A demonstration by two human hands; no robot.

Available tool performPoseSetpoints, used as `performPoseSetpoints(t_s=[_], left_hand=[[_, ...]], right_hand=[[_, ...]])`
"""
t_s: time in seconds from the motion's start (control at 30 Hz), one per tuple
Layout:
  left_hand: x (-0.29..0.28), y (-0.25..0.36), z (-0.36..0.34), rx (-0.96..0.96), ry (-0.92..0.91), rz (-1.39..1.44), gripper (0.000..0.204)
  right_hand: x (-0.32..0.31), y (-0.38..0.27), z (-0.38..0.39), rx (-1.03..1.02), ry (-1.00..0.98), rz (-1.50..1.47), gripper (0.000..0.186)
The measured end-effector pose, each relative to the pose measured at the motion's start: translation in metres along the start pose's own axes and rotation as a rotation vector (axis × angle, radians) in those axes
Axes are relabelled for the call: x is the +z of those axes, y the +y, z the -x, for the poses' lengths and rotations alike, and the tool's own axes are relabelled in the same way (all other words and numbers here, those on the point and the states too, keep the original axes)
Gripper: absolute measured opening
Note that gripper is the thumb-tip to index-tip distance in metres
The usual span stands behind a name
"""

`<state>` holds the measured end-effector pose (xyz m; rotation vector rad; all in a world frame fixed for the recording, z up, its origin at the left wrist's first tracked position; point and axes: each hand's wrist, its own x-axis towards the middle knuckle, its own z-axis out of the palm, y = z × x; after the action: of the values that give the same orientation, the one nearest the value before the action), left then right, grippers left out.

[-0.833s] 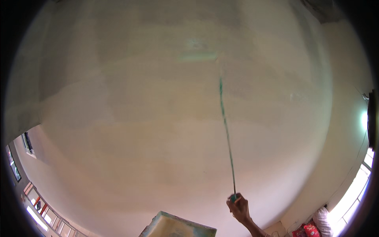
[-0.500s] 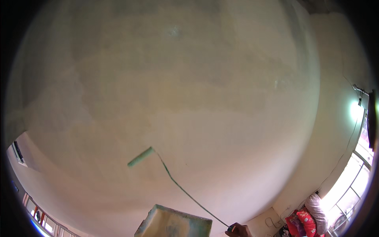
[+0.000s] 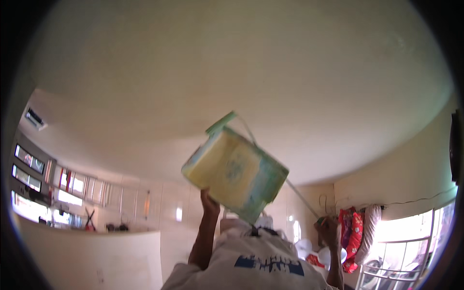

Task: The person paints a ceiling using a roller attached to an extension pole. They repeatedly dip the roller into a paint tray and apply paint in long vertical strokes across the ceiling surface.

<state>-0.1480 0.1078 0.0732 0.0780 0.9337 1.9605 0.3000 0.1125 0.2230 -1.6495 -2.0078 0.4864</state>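
Hands (image 3: 209,202) (image 3: 328,227) apart; tray (image 3: 217,166) partly hides roller (image 3: 220,123).

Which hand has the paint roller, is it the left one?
No, the left hand holds the tray, while the right hand holds the long stick of the paint roller.

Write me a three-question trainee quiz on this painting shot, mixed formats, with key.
1. Which hand holds the paint tray at its lower edge?
2. True or false: in the picture, the green roller head shows beyond the tray's upper edge.
3. The right hand grips: A) the tray's rim; B) the roller handle; C) the roller head.

Key:
1. The left hand.
2. True.
3. B.
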Motion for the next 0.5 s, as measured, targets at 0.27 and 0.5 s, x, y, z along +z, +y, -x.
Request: performPoseSetpoints(t_s=[0.27, 0.5], left_hand=[[0.029, -0.003, -0.002, -0.032, -0.005, 0.027, 0.054], [0.018, -0.015, -0.011, -0.061, -0.037, 0.046, 0.048]], right_hand=[[-0.023, -0.001, -0.005, 0.085, -0.202, 0.108, 0.022], [0.013, -0.019, -0.026, -0.09, -0.282, 0.235, 0.02]])
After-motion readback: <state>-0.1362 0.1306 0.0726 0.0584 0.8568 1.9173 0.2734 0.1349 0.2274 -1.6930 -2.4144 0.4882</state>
